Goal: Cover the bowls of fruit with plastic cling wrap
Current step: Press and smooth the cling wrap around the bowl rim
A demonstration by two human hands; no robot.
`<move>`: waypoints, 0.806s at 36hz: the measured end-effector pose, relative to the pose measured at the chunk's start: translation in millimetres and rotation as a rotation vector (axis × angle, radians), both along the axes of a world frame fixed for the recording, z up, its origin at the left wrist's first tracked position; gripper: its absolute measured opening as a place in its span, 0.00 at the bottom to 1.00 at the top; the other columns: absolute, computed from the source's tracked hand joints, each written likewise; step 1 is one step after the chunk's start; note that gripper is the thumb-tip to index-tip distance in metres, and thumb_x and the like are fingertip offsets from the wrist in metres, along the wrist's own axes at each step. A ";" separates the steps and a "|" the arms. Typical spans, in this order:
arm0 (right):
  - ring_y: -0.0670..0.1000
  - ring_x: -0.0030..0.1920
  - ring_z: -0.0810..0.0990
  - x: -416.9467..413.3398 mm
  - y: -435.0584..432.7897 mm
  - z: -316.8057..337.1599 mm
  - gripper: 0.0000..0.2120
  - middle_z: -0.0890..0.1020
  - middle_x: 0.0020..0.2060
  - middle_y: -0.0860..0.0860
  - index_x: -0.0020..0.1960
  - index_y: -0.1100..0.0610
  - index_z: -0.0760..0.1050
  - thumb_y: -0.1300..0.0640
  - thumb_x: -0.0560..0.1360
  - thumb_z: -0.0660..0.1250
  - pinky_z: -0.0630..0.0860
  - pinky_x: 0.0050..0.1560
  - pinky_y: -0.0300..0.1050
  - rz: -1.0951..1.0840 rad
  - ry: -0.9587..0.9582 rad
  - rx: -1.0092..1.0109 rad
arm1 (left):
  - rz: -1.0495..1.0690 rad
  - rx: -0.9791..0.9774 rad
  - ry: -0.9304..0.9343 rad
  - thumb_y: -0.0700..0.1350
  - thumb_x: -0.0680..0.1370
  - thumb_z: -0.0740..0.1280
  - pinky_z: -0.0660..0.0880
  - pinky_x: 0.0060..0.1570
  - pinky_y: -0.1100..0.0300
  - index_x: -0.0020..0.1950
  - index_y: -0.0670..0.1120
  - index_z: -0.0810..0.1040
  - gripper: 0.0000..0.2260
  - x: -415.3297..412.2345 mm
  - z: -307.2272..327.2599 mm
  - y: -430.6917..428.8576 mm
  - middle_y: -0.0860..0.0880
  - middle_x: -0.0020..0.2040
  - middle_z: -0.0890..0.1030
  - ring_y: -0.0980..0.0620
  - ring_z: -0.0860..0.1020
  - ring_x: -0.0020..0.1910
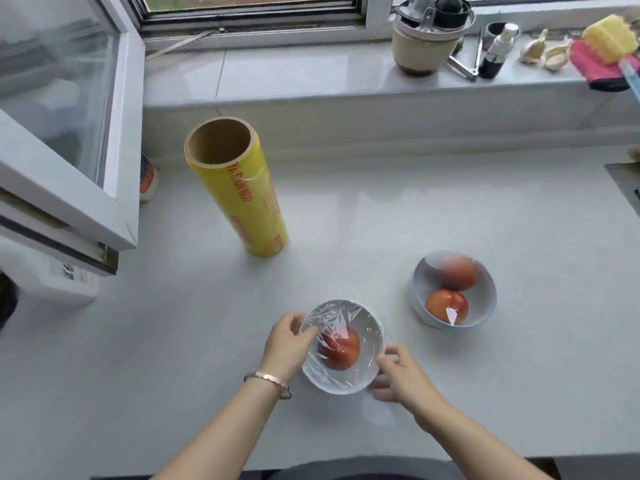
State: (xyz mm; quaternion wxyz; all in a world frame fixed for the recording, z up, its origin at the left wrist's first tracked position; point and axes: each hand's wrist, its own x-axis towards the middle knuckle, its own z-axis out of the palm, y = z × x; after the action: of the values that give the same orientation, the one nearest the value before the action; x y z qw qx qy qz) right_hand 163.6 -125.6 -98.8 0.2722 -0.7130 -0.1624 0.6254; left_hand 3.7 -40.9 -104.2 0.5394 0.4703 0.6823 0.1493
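A small white bowl with one red fruit sits near the counter's front edge, with wrinkled cling wrap stretched over its top. My left hand presses the wrap against the bowl's left rim. My right hand touches the bowl's right side, fingers spread on the wrap's edge. A second white bowl to the right holds two red fruits under a smooth film. The yellow cling wrap roll stands upright at the back left.
An open window sash juts over the counter's left side. The sill behind carries a pot, tongs, a small bottle, garlic and a yellow sponge. A sink edge shows at far right.
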 end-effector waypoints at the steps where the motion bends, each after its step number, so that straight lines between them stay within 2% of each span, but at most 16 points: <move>1: 0.52 0.36 0.77 -1.0 -3.9 0.8 0.11 0.77 0.41 0.55 0.59 0.60 0.65 0.59 0.77 0.59 0.74 0.34 0.39 0.037 0.007 -0.027 | -0.014 0.018 0.024 0.40 0.74 0.69 0.67 0.50 0.64 0.51 0.45 0.74 0.07 -1.1 -0.5 3.0 0.49 0.49 0.77 0.53 0.74 0.50; 2: 0.51 0.38 0.77 -1.4 -6.4 0.3 0.13 0.77 0.42 0.54 0.60 0.59 0.65 0.58 0.77 0.60 0.74 0.36 0.40 0.079 -0.023 -0.043 | -0.018 0.027 0.046 0.40 0.74 0.68 0.68 0.50 0.64 0.51 0.44 0.75 0.06 -2.7 -2.1 6.4 0.48 0.48 0.77 0.52 0.75 0.48; 4: 0.51 0.44 0.77 1.4 -6.5 -2.9 0.16 0.77 0.45 0.51 0.62 0.57 0.64 0.57 0.75 0.61 0.74 0.44 0.44 0.203 -0.230 0.001 | -0.025 0.043 0.068 0.39 0.74 0.68 0.69 0.48 0.63 0.49 0.43 0.77 0.05 -5.5 -1.6 13.5 0.48 0.45 0.78 0.52 0.75 0.46; 7: 0.51 0.55 0.75 5.7 6.2 -0.2 0.17 0.74 0.56 0.52 0.63 0.54 0.66 0.57 0.75 0.62 0.70 0.56 0.43 0.346 -0.532 0.242 | -0.034 0.056 0.060 0.39 0.74 0.70 0.69 0.46 0.63 0.43 0.45 0.77 0.03 -8.7 -2.2 21.3 0.52 0.37 0.78 0.52 0.76 0.42; 10: 0.49 0.58 0.73 5.4 33.8 5.9 0.15 0.73 0.59 0.51 0.62 0.54 0.71 0.58 0.76 0.62 0.64 0.57 0.35 0.454 -0.630 0.451 | -0.058 0.085 0.057 0.39 0.73 0.70 0.69 0.43 0.65 0.41 0.43 0.79 0.02 -10.8 -0.8 25.1 0.54 0.35 0.78 0.54 0.75 0.38; 12: 0.49 0.60 0.72 3.2 54.8 5.6 0.14 0.73 0.58 0.51 0.61 0.53 0.74 0.57 0.76 0.63 0.61 0.59 0.34 0.534 -0.664 0.518 | -0.052 0.118 0.033 0.39 0.73 0.70 0.70 0.36 0.72 0.38 0.44 0.78 0.05 -11.9 1.6 25.2 0.54 0.34 0.78 0.58 0.75 0.36; 14: 0.50 0.63 0.70 -0.1 72.5 4.8 0.13 0.73 0.59 0.52 0.60 0.51 0.75 0.55 0.76 0.63 0.62 0.62 0.38 0.627 -0.684 0.555 | -0.030 0.161 0.003 0.38 0.74 0.69 0.68 0.32 0.78 0.36 0.47 0.77 0.08 -12.5 4.8 24.6 0.54 0.34 0.78 0.60 0.74 0.35; 16: 0.51 0.63 0.69 -3.2 85.6 5.1 0.12 0.73 0.59 0.52 0.58 0.51 0.76 0.53 0.75 0.64 0.63 0.62 0.41 0.748 -0.660 0.564 | -0.020 0.195 -0.038 0.38 0.74 0.69 0.69 0.34 0.77 0.36 0.48 0.76 0.09 -12.4 9.6 23.2 0.53 0.35 0.78 0.59 0.75 0.36; 21: 0.53 0.60 0.72 -1.5 102.9 6.4 0.13 0.74 0.58 0.55 0.54 0.57 0.78 0.49 0.74 0.66 0.67 0.63 0.45 0.944 -0.563 0.491 | -0.042 0.164 -0.242 0.34 0.77 0.63 0.74 0.46 0.65 0.38 0.45 0.73 0.10 -12.6 16.7 18.1 0.47 0.34 0.80 0.56 0.78 0.36; 25: 0.51 0.53 0.75 10.9 107.6 7.5 0.12 0.78 0.51 0.53 0.47 0.57 0.77 0.47 0.72 0.68 0.70 0.58 0.45 0.960 -0.491 0.455 | -0.047 0.129 -0.283 0.32 0.78 0.61 0.75 0.36 0.68 0.39 0.43 0.72 0.10 -11.5 15.9 19.4 0.46 0.30 0.76 0.54 0.75 0.30; 29: 0.49 0.49 0.77 19.0 107.4 10.0 0.07 0.79 0.45 0.50 0.43 0.54 0.77 0.51 0.73 0.69 0.72 0.53 0.41 0.911 -0.439 0.508 | -0.024 0.090 -0.293 0.33 0.79 0.60 0.73 0.28 0.67 0.39 0.42 0.71 0.10 -8.0 16.5 18.2 0.46 0.30 0.74 0.59 0.73 0.24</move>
State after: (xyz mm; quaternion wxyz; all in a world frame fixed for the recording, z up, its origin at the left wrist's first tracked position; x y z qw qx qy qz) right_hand 182.6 -18.2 -88.8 0.0977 -0.5964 -0.6519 0.4580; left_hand -4.3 -22.7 -87.7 0.6134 0.4754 0.5830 0.2405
